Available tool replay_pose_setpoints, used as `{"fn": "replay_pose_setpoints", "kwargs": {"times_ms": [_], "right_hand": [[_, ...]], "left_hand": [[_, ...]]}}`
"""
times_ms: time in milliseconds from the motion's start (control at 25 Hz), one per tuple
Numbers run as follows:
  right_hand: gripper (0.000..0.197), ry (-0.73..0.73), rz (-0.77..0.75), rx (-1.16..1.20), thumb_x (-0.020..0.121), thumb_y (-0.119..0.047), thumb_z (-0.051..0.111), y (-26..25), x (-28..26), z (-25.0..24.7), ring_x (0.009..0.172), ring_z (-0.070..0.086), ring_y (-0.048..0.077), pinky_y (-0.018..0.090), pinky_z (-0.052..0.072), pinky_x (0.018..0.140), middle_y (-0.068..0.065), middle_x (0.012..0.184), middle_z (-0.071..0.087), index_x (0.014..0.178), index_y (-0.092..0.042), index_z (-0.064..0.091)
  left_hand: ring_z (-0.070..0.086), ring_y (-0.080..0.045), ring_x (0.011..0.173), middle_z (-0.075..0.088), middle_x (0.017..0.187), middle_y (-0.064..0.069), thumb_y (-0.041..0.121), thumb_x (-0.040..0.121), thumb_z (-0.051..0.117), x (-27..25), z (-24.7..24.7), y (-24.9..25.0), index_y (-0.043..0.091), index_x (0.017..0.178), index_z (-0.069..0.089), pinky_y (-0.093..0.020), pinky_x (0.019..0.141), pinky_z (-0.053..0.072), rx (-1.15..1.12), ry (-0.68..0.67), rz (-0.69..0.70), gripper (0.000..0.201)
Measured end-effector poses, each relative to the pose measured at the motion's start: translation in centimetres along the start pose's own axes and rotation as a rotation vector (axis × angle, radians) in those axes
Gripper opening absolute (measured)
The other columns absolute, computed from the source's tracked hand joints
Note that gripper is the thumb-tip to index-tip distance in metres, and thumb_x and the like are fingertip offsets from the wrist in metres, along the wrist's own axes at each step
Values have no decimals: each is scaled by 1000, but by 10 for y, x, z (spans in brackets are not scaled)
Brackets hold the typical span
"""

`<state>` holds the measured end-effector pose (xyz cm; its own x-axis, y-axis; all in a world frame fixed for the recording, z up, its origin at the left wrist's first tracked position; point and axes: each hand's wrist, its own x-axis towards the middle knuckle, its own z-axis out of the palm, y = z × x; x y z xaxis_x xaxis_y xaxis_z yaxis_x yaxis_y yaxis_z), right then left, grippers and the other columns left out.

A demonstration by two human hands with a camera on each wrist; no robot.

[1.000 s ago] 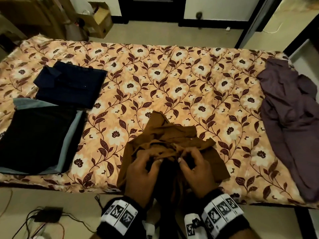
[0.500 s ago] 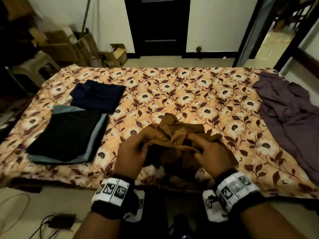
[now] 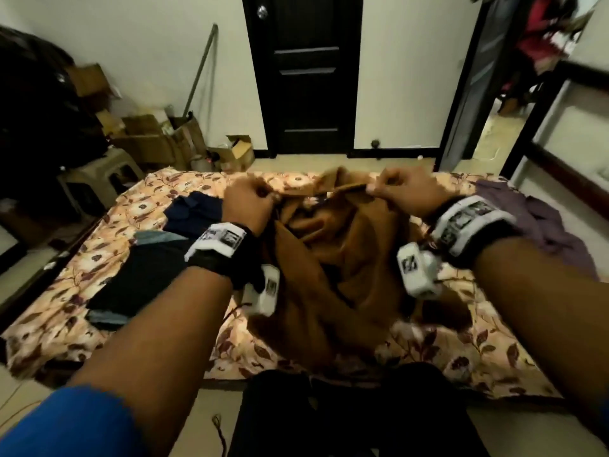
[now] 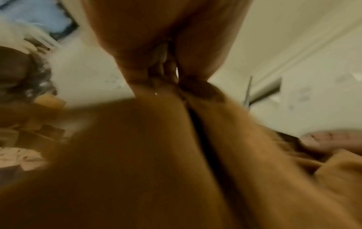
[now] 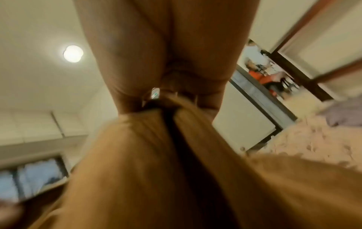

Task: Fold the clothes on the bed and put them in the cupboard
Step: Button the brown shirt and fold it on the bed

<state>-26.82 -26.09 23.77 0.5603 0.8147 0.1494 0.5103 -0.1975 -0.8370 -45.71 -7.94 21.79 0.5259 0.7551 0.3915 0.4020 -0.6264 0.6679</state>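
Both hands hold a brown shirt (image 3: pixel 342 258) up over the near half of the bed (image 3: pixel 461 354). My left hand (image 3: pixel 253 199) pinches its top edge on the left, and my right hand (image 3: pixel 392 189) pinches the top edge on the right. The cloth hangs down between my wrists, its lower part on the floral sheet. In the left wrist view the brown shirt (image 4: pixel 156 155) runs out of my curled fingers (image 4: pixel 168 66). The right wrist view shows the brown shirt (image 5: pixel 156 155) bunched in my fingers (image 5: pixel 188 86).
Folded clothes lie on the bed's left: a navy shirt (image 3: pixel 194 209) behind a black garment (image 3: pixel 145 275) stacked on a grey one. An unfolded purple garment (image 3: pixel 534 225) lies at the right. Cardboard boxes (image 3: pixel 148 140), a stool (image 3: pixel 99 179) and a dark door (image 3: pixel 306 74) stand beyond.
Both hands have lifted the brown shirt off the bed and moved apart, spreading its top edge. The head view has tilted upward toward the door.
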Motion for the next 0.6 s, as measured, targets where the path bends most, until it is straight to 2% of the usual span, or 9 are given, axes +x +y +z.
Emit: {"fn": "replay_pose_setpoints", "kwargs": {"times_ms": [40,80,120,160,200,280,360,440,600], "right_hand": [[14,-49,30,-107,90,-20,65,8,7,7,66,57,8,24,42,62,4,75,64,86,-7,65],[17,-79,50,-168,91,-22,63,17,11,15,74,58,13,27,43,68,6,82,65,84,-7,67],[19,-95,97,-116,92,-21,61,27,6,26,77,58,16,29,45,71,7,82,65,80,-8,67],[20,-99,163,24,93,-18,60,39,-5,40,75,58,17,29,46,71,7,79,64,76,-8,65],[21,-98,228,197,93,-15,59,51,-19,56,74,58,20,31,46,72,9,77,63,75,-8,65],[20,-74,355,522,92,-11,59,68,-42,86,77,62,27,37,49,77,15,78,65,75,-8,68],[17,-38,415,656,90,-7,61,86,-55,111,81,66,27,38,52,79,16,84,71,77,-9,72],[11,44,415,616,86,-4,65,98,-61,123,82,68,25,37,54,78,13,85,73,80,-11,72],[6,95,417,503,85,-3,66,110,-74,126,75,65,18,31,52,71,8,81,71,83,-9,68]], "left_hand": [[66,-23,88,71,86,-6,19,86,69,5,10,-6,12,88,73,-33,83,51,41,-43,16,8],[66,-21,85,72,85,-5,17,85,70,2,23,-10,13,86,74,-32,82,53,30,-32,48,6],[65,-16,82,72,84,-1,15,85,71,-14,36,-12,13,87,75,-25,81,52,-32,-18,48,5],[66,-11,81,72,84,3,13,84,71,-36,51,-15,15,88,76,-16,78,51,-114,-10,0,6],[67,-7,81,73,84,7,13,85,70,-58,66,-18,17,88,77,-14,78,51,-217,-6,-65,9],[69,-4,90,75,90,11,12,87,67,-98,91,-24,24,90,77,-23,85,53,-448,-54,-186,16],[67,-3,100,74,99,15,8,90,63,-124,110,-31,31,94,76,-24,90,52,-605,-119,-277,27],[67,-5,101,74,100,13,3,91,62,-139,119,-34,33,94,75,-22,87,52,-643,-141,-287,33],[70,-18,96,75,96,-1,0,92,59,-147,127,-31,22,88,77,-30,83,55,-782,-192,-418,29]]}}
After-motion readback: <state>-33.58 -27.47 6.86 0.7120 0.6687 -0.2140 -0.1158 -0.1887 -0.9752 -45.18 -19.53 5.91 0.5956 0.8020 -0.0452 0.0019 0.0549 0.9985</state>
